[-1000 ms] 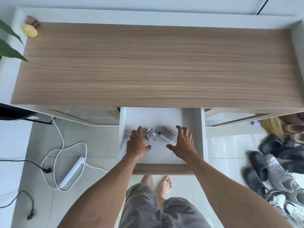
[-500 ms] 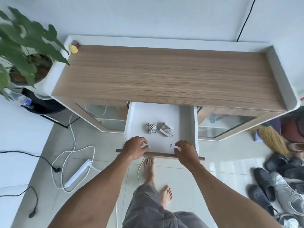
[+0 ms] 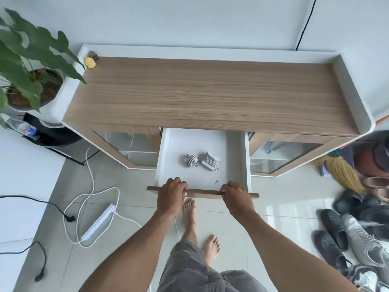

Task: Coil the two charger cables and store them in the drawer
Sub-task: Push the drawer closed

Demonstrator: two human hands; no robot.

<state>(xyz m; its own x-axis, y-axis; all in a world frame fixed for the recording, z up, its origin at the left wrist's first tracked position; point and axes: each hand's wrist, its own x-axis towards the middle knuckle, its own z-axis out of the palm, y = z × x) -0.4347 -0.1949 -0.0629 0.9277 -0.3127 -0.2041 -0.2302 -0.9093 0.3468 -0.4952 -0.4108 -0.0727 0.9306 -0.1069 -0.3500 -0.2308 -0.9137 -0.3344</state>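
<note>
Drawer [image 3: 168, 157] stood pulled out of a low cabinet [image 3: 210, 91], white inside, with a wood front. Cabinet top above the drawer was bare wood grain with a white raised rim; a small yellow object [image 3: 89, 62] sat in its corner far left of the drawer. Glass-fronted compartments flanked the drawer on both sides.

Floor was pale tile. Left of the drawer lay a white power strip [image 3: 97, 222] with its looped cord; farther left, a potted plant [image 3: 31, 60]. Right of the drawer were a broom [image 3: 341, 171] and a heap of shoes [image 3: 347, 228].

Both coiled cables lay mid-drawer, side by side and just apart: the striped cable [image 3: 191, 160] to the left, the white cable [image 3: 211, 161] to the right. A small metal ring [image 3: 216, 181] lay nearer the drawer front.

Left hand [image 3: 171, 197] and right hand [image 3: 236, 198] each gripped the drawer front, fingers curled over its top edge.

A second before, both hands were inside the drawer, fingers spread beside the cables; they had since drawn back to the front. The cables had kept their places.
</note>
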